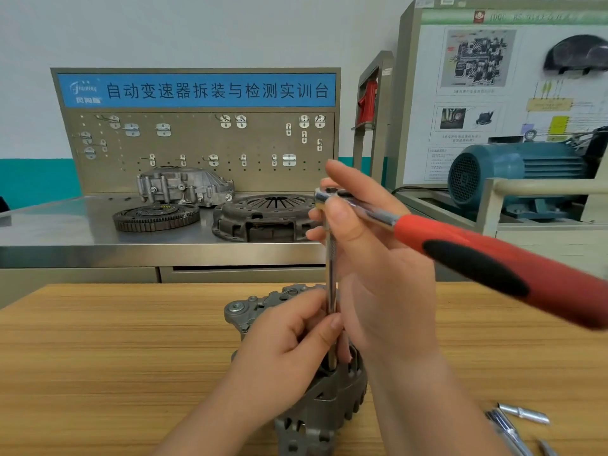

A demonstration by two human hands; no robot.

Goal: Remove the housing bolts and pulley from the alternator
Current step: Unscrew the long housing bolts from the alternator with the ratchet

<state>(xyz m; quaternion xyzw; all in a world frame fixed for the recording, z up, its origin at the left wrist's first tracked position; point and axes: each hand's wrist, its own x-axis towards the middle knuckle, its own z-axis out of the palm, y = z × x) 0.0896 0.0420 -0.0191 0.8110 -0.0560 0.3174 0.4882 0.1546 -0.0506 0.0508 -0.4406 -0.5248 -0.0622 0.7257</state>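
A grey cast alternator (324, 401) lies on the wooden table (98, 357) at the bottom middle, largely hidden by my hands. A ratchet wrench (467, 255) with a red and black handle points right, and its chrome extension bar (331, 268) stands upright down into the alternator. My left hand (289, 340) pinches the lower end of the bar just above the housing. My right hand (365, 245) holds the ratchet head between thumb and fingers at the top of the bar. The socket end and the bolt are hidden.
Loose chrome sockets and tool bits (523, 414) lie on the table at the bottom right. Behind stands a steel bench (65, 225) with a gear ring (156, 217), a clutch cover (266, 212), a gearbox housing (184, 185) and a pegboard (197, 143). A blue motor (516, 172) sits at the right.
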